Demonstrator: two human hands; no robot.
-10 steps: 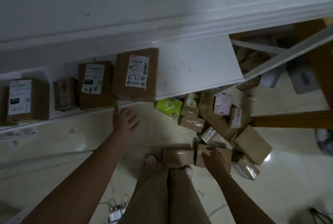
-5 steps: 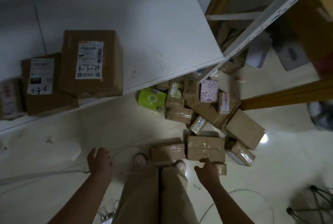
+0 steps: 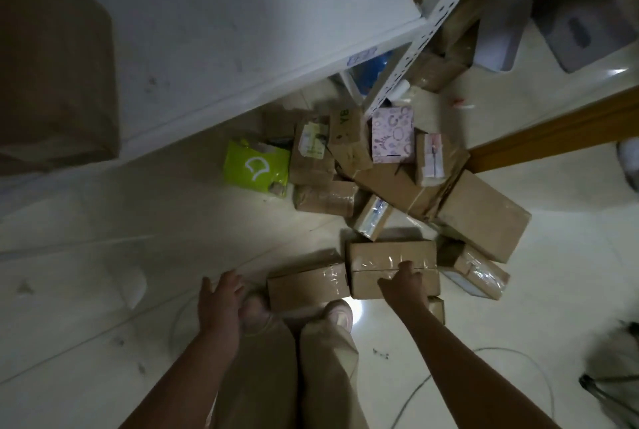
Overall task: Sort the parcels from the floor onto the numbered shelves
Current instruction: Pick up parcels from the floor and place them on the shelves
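Cardboard parcel (image 3: 392, 256), boxy with shiny clear tape, sits on the glossy tile floor (image 3: 103, 221). Right hand (image 3: 404, 285) lies on top, can't tell if it's gripping; left hand (image 3: 221, 294) hovers spread, empty.

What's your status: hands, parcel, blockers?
Left hand open, holding nothing. Right hand on the taped brown box, grip unclear. Second box close at its left; parcel pile crowds behind.

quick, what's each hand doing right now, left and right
Left hand: open, holding nothing.
Right hand: on the taped cardboard box; whether it grips cannot be told.
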